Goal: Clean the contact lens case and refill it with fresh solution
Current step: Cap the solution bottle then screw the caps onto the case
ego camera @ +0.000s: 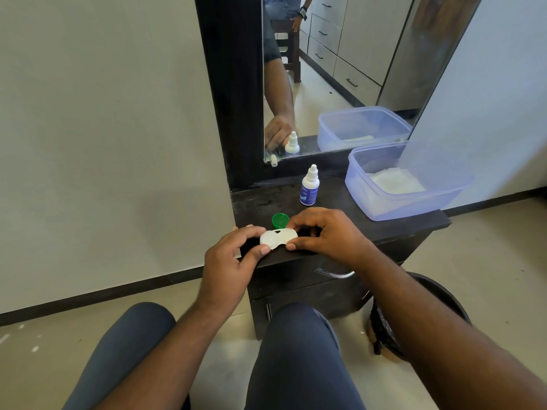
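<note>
A white contact lens case (278, 237) is held over the front of the dark dresser top (257, 202). My left hand (228, 261) pinches its left end between thumb and fingers. My right hand (328, 235) grips its right end the same way. A white cap covers the left well of the case. A green cap (279, 220) lies on the dresser top just behind the case. A small white solution bottle (310, 186) with a blue label stands upright farther back, its nozzle cap on.
A clear blue plastic tub (364, 199) with white material inside sits at the right of the dresser top. A mirror (340, 69) stands behind. A black bin (438, 294) is on the floor to the right. My knees are below the dresser front.
</note>
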Available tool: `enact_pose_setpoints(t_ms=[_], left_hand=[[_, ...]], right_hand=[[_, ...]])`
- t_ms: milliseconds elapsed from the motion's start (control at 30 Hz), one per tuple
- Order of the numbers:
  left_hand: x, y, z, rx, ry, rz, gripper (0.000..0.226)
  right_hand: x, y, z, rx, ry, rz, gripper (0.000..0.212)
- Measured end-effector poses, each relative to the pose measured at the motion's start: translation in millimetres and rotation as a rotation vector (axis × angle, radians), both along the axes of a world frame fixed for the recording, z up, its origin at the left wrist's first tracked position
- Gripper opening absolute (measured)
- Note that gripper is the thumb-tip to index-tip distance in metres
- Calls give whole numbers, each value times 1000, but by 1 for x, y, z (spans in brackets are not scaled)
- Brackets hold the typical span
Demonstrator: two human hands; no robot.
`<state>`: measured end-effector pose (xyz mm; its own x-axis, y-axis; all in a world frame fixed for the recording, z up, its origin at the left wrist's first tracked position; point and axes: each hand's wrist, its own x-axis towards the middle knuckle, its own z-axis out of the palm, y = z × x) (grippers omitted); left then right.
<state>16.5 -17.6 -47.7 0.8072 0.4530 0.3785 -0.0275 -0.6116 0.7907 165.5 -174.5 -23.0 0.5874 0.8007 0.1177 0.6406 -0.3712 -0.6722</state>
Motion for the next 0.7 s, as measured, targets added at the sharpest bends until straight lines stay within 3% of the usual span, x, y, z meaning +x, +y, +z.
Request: enact_pose_setpoints(t_ms=[200, 433, 700], left_hand=[[-1, 5, 3, -23, 71, -48, 24], [6, 6, 10, 88, 116, -39, 42], [2, 10, 12, -36, 142, -51, 47]], right_hand=[[0, 0, 0, -11, 5, -5, 36], [0, 0, 1, -20, 7, 10, 36], [0, 0, 3, -1, 17, 9, 35]])
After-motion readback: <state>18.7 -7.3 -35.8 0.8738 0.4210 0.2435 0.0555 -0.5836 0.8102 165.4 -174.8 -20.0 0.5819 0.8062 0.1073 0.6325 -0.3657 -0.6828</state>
